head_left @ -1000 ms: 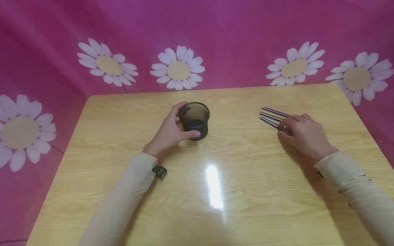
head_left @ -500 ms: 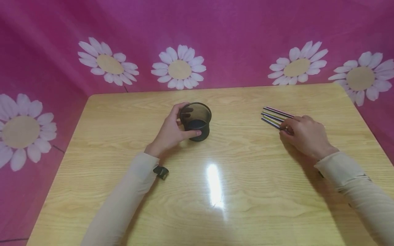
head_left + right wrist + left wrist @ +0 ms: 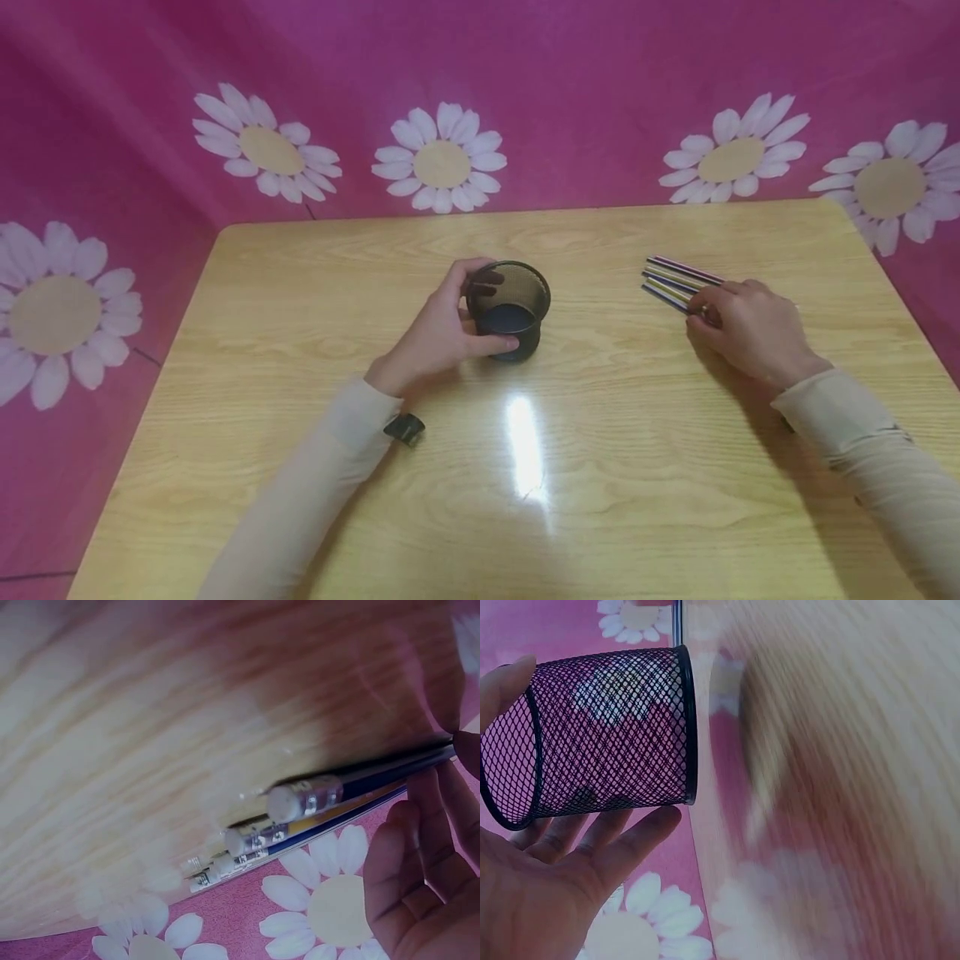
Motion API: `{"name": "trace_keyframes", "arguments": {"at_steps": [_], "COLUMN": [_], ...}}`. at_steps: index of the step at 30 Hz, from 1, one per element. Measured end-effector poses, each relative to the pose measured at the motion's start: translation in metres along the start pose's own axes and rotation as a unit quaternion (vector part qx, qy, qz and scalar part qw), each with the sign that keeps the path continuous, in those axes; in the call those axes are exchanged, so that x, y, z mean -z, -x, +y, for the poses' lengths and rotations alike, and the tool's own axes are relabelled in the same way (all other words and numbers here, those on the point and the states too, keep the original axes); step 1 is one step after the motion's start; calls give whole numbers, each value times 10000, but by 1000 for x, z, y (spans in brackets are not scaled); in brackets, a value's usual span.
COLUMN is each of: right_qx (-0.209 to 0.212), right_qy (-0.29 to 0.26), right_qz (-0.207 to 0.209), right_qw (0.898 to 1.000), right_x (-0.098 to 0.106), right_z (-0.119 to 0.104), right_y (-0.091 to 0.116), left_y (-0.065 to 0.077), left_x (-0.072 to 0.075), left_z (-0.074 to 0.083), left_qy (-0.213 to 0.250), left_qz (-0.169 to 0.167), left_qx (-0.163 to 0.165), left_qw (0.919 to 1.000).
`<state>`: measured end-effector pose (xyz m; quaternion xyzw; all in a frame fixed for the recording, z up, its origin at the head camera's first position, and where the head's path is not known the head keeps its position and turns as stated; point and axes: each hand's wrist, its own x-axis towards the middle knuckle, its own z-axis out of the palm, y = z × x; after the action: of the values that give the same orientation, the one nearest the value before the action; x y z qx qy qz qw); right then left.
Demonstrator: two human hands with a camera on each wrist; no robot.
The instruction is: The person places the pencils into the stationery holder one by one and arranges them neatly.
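A black wire-mesh pencil cup (image 3: 531, 340) is in my left hand (image 3: 435, 333), thumb on the near side and fingers round the far side. In the left wrist view the mesh cup (image 3: 615, 735) shows a gap between its base and the tabletop, so it is held just above it. Nothing shows inside the cup. To the right, several dark and yellow striped pencils (image 3: 666, 287) lie side by side. My right hand (image 3: 750, 329) holds their near ends between thumb and fingers. White erasers (image 3: 285, 802) tip the pencils in the right wrist view.
The light wooden table (image 3: 585, 467) is glossy, with a bright light reflection near its middle. A pink cloth (image 3: 570, 100) with white daisies hangs behind its far edge and along the left side.
My left hand has brought the mesh cup to the right and slightly nearer. The right hand stays on the pencils, with only a small shift of the whole view.
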<state>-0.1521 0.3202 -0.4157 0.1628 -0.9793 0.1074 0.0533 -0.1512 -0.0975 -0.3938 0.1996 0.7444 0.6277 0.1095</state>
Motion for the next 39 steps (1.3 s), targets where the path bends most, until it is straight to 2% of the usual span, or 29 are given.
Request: {"name": "trace_keyframes", "arguments": {"at_steps": [12, 22, 30, 36, 39], "right_qx": [-58, -46, 15, 124, 139], "right_qy": [-21, -20, 26, 36, 34], "right_qz": [43, 39, 77, 122, 143], "right_qw": [10000, 10000, 10000, 9998, 9998], "right_x": [2, 0, -1, -1, 0], "right_z": [0, 2, 0, -1, -2], "right_y": [-1, 0, 0, 0, 1], "left_y": [3, 3, 2, 1, 1], "left_x": [-13, -16, -16, -16, -16], "left_z": [0, -5, -8, -9, -9], "left_qy": [-214, -234, -429, -757, -733], "left_qz": [-321, -406, -424, -400, -404], "left_qx": [196, 248, 294, 277, 285], "left_qw": [9991, 9986, 9977, 9959, 9961]}}
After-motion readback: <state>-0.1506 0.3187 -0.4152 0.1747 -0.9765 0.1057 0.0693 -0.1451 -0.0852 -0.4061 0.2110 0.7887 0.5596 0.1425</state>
